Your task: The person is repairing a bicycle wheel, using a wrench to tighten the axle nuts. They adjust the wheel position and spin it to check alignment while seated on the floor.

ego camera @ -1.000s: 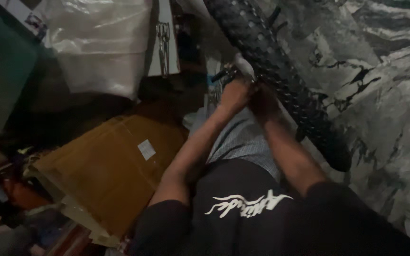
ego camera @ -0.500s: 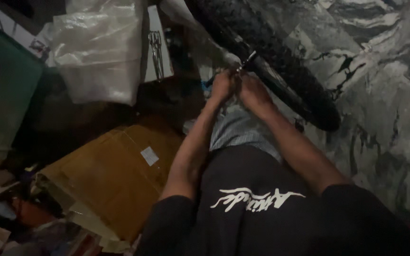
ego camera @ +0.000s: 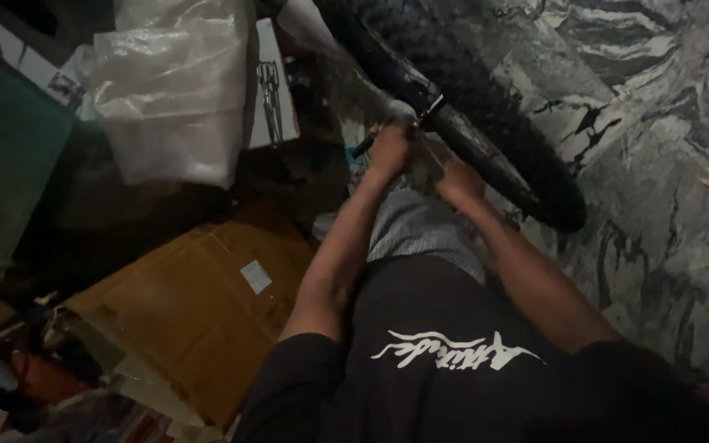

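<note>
At twelve o'clock, both hands work at a bicycle wheel.
Left hand grips a dark tool; right hand curls narrow by the rim; clear plastic bag at ten o'clock, contents unclear.

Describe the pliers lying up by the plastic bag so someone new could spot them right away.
Start at the big crumpled clear plastic bag at the top left. Just right of it lies a flat white board, and the pliers rest on it, handles pointing down. They are the only slim metal tool there, well left of the bicycle wheel.
</note>
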